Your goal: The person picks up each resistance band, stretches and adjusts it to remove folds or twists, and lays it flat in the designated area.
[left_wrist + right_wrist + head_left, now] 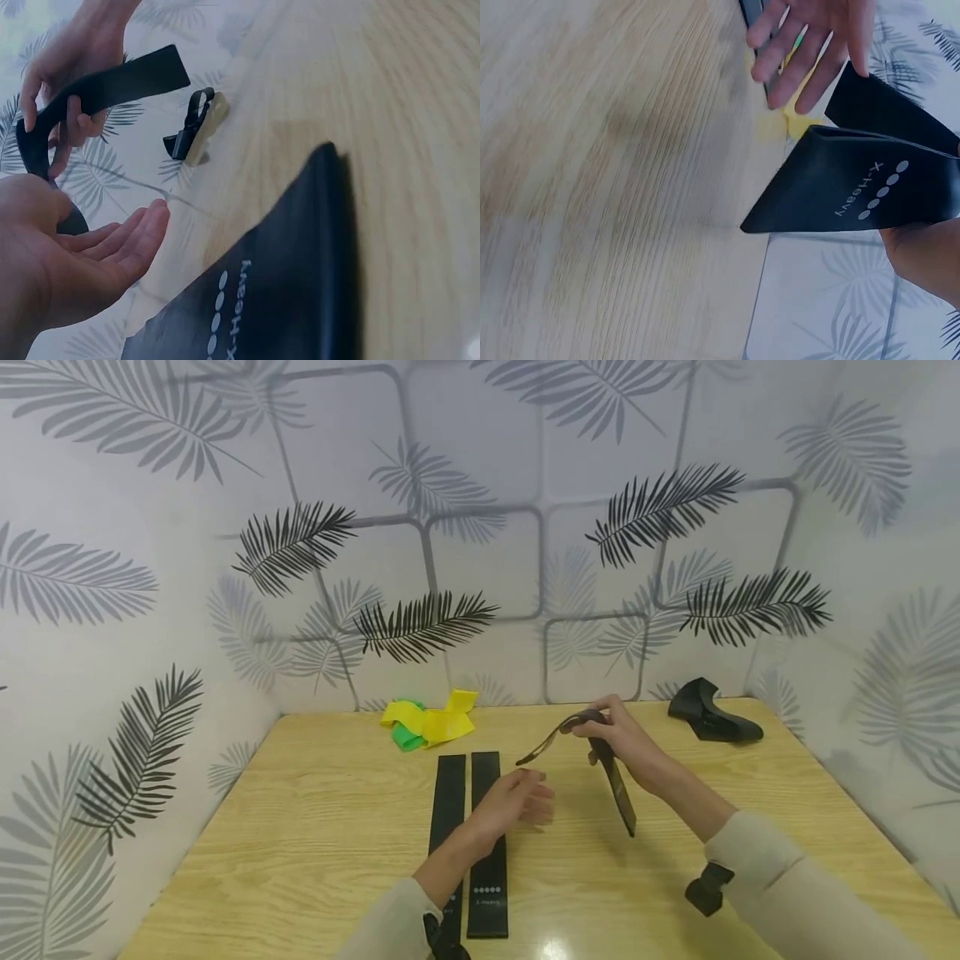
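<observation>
Two flat bands [474, 835] lie under my open left hand [517, 802]; right hand [626, 739] pinches a black band [611, 777] just right of it.

That black resistance band [611, 768] is up off the wooden table, pinched at its folded top, one end drooping down toward the tabletop and the other sticking out sideways; it's a flat loop with "X-Heavy" and a row of dots printed in pale lettering [866, 195] near one end
</observation>
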A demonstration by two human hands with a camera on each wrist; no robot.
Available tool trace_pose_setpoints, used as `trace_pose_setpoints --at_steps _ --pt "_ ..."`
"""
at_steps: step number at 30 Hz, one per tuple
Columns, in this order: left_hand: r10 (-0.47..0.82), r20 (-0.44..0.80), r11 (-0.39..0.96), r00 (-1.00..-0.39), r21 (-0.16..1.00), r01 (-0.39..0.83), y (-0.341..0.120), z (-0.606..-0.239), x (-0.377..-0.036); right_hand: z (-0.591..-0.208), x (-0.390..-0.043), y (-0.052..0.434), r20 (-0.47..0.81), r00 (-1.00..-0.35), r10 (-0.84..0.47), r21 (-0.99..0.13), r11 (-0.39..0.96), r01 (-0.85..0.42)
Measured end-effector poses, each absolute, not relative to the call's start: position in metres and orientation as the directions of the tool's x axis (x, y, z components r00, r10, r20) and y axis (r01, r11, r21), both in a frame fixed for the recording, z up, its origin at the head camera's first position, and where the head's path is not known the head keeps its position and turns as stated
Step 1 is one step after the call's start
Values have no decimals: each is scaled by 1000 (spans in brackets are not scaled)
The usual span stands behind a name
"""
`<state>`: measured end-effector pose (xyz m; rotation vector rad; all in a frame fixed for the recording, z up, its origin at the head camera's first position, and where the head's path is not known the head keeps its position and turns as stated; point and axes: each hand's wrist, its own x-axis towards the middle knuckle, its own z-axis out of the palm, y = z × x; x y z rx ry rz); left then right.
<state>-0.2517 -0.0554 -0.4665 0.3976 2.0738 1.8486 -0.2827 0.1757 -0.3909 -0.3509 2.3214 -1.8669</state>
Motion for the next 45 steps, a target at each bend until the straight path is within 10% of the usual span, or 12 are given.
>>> trace_pose_setpoints --at_steps 12,45 --pt "327 43 -434 -944 894 -110 -63 -452 -267 -391 -261 159 28 -951 -308 -973 209 -96" --pt "221 80 128 -972 986 110 -61 -385 -315 -402 -208 125 -88 -929 -359 -996 33 81"
